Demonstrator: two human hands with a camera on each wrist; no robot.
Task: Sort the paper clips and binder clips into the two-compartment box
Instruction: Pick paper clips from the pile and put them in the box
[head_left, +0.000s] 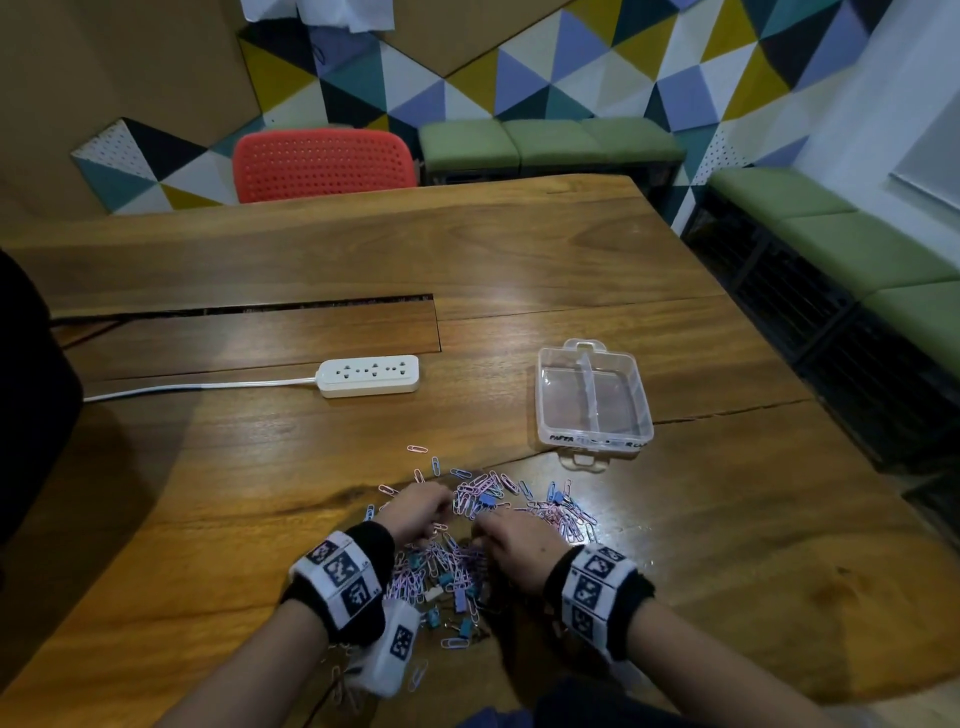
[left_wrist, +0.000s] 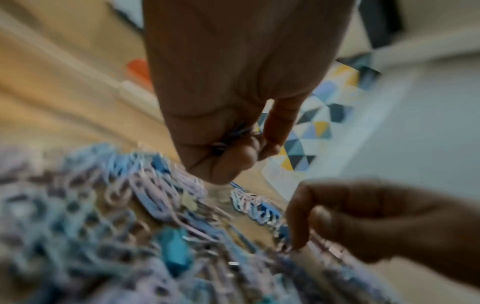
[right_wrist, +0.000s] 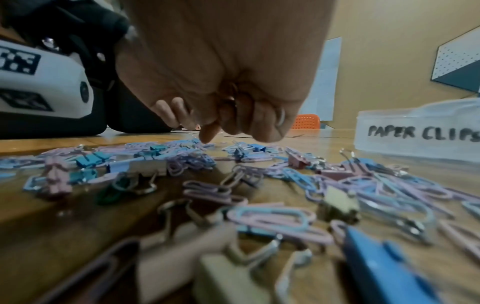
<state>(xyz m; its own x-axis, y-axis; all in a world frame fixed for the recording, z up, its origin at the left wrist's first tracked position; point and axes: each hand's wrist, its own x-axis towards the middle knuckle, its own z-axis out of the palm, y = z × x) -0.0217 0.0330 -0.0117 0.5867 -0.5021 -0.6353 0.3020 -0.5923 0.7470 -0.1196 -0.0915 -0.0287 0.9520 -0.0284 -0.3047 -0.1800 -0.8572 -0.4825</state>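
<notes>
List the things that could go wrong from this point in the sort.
1. Paper clips and binder clips lie tangled in one pile, and both the left hand and the right hand are closed on small bunches, so a handful may carry both kinds into one compartment.
2. The clear two-compartment box sits apart from the pile, so loose clips could drop on the way across.
3. Stray paper clips near the pile's far edge may get overlooked.

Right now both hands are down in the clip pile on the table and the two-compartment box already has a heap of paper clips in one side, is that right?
Not quite. The two-compartment box holds nothing: the head view shows both compartments bare. The rest stands: the left hand and right hand are both down in the clip pile on the table.
</notes>
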